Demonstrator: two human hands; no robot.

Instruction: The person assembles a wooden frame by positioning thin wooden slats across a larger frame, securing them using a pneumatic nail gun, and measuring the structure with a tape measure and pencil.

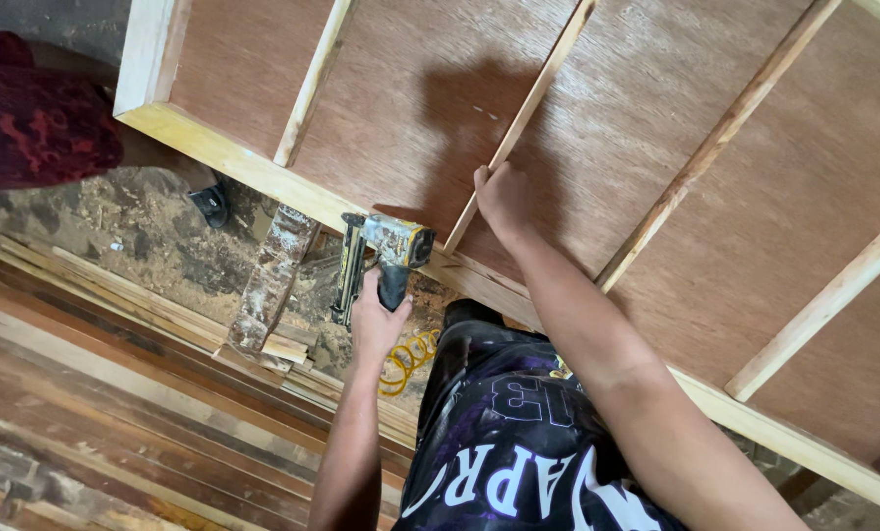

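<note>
Two hands are engaged: the left hand is closed around the grip of a yellow nail gun, whose nose is pressed against the frame rail directly above; the right hand is clasped on a thin wooden slat just right of the gun.

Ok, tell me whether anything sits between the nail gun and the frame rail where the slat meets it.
Nothing visible does. The left hand holds the nail gun with its nose right against the outer face of the frame rail, near the foot of the slat that the right hand steadies. The yellow hose hangs below, clear of the joint.
</note>
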